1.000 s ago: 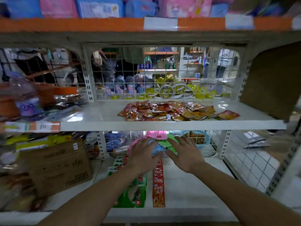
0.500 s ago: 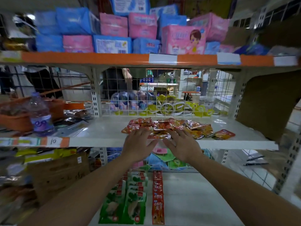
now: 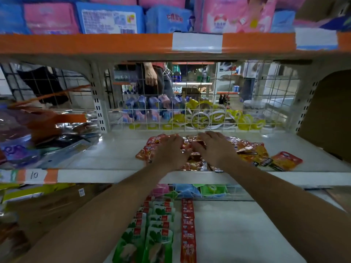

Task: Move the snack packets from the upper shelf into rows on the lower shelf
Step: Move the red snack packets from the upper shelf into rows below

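Observation:
A loose pile of red and orange snack packets (image 3: 252, 150) lies on the white upper shelf (image 3: 114, 158), with one orange packet (image 3: 286, 160) apart at its right end. My left hand (image 3: 171, 150) and my right hand (image 3: 214, 147) lie palm down, side by side, on the left half of the pile and hide the packets beneath them. Whether any packet is held is not visible. On the lower shelf (image 3: 237, 234) lie two rows of green packets (image 3: 157, 234) and, beside them, one row of red packets (image 3: 188, 234).
A brown cardboard sheet (image 3: 330, 118) stands at the shelf's right end. White wire mesh (image 3: 247, 103) closes the back, and a person's hand (image 3: 152, 76) shows behind it. Blurred foil bags (image 3: 62, 137) crowd the left. A cardboard box (image 3: 57, 209) sits at lower left.
Both hands rose from the lower shelf to the upper shelf and now rest on the snack pile. The camera view tilted upward with them.

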Tool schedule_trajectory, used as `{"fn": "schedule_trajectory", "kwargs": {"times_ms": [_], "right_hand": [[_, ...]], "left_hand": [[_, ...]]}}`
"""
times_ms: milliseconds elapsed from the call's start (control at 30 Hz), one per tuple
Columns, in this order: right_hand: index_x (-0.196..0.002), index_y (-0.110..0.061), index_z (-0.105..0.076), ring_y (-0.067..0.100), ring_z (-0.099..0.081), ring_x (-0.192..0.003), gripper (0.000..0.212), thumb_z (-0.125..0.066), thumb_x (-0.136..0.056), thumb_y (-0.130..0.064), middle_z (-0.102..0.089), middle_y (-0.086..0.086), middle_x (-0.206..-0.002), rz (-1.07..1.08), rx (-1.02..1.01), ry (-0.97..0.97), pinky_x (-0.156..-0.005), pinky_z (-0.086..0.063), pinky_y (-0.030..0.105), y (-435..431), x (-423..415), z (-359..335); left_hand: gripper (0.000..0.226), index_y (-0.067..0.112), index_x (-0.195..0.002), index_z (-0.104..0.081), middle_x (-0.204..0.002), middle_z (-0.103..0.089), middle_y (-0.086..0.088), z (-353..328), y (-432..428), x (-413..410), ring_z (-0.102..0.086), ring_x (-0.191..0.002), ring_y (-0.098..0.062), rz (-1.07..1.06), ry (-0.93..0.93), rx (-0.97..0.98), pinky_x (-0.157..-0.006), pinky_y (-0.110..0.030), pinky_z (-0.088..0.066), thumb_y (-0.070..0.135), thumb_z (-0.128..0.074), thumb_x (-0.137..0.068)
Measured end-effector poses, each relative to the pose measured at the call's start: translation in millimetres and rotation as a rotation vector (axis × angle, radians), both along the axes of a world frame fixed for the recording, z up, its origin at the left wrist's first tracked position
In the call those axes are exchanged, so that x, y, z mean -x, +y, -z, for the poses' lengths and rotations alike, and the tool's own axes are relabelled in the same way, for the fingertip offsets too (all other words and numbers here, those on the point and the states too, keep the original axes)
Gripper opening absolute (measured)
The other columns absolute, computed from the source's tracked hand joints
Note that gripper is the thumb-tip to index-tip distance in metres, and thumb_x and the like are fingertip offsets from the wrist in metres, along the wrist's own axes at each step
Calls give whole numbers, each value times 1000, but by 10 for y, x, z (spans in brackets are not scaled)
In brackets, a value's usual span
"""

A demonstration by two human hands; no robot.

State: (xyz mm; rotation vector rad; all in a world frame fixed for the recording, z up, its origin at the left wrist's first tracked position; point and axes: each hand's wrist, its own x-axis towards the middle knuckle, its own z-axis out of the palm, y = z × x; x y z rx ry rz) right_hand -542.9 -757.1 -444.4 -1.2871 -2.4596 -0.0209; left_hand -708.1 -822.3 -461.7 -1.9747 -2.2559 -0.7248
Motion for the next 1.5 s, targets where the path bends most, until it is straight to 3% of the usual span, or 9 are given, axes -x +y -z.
{"fn": "schedule_trajectory", "kwargs": {"times_ms": [100, 333, 567, 933, 1067, 1167, 1300, 1400, 1500], "right_hand": [[-145, -23, -46, 33, -38, -139, 75, -22, -92, -71, -47, 10, -150, 34, 29, 20, -113, -32, 55, 267, 104, 3], [-106, -7, -71, 33, -63, -100, 47, -45, -99, -46, -70, 16, -104, 159, 103, 156, -90, -53, 40, 796, 376, 2], [-66, -11, -41, 28, -56, -85, 52, -67, -88, -50, -44, 5, -71, 205, 247, 48, -69, -40, 33, 982, 479, -78], [-94, -2, -66, 28, -67, -88, 29, -82, -80, -20, -69, 15, -97, 106, 529, 291, -82, -55, 38, 1022, 430, -178], [-104, -5, -68, 20, -69, -76, 29, -80, -82, -20, -72, 11, -98, 37, 498, 473, -61, -53, 26, 942, 334, -170], [-103, -10, -66, 19, -67, -61, 23, -79, -85, -18, -73, 11, -88, -35, 491, 643, -47, -54, 25, 795, 201, -213], [-103, -10, -66, 28, -73, -78, 25, -80, -83, -14, -75, 9, -93, -109, 520, 757, -74, -62, 47, 566, 22, -309], [-99, -15, -65, 13, -72, -69, 23, -79, -82, -7, -74, 2, -90, -137, 557, 781, -64, -62, 34, 358, -88, -405], [-105, -9, -63, 17, -70, -67, 30, -78, -81, -1, -73, 7, -89, -121, 597, 791, -56, -55, 31, 159, -189, -479]], "left_hand": [[35, 11, -99, -62, -97, -63, -7, 13, 238, 55, -61, -96, -28, 19, -50, -62, -76, -36, -48, 44, -57, -93], [74, 2, -104, -62, -100, -63, -15, 87, 624, 153, -59, -93, -30, -40, 21, 106, -81, -38, -50, 73, -51, -86], [60, 7, -115, -60, -106, -59, -4, -6, 703, 292, -58, -97, -20, 1, -316, 215, -77, -29, -44, 52, -76, -79], [47, 8, -125, -61, -123, -61, -6, -154, 727, 373, -55, -97, -16, 40, -361, 264, -78, -27, -43, 23, -77, -83], [57, 8, -135, -55, -127, -59, -8, -171, 648, 362, -57, -106, -20, 43, -481, 168, -82, -27, -45, 19, -77, -83], [35, 14, -122, -63, -112, -65, -6, -205, 558, 330, -62, -97, -20, 70, -575, 68, -79, -29, -52, 16, -71, -87], [36, 12, -121, -62, -113, -68, -7, -269, 375, 246, -69, -93, -21, 93, -797, -42, -73, -35, -61, 15, -73, -87], [18, 20, -101, -72, -105, -74, -8, -358, 165, 155, -71, -95, -24, 195, -888, -105, -88, -44, -58, 7, -71, -87], [22, 25, -92, -72, -97, -76, -3, -437, -27, 81, -73, -89, -17, 262, -973, -126, -79, -34, -59, 3, -69, -88]]}}
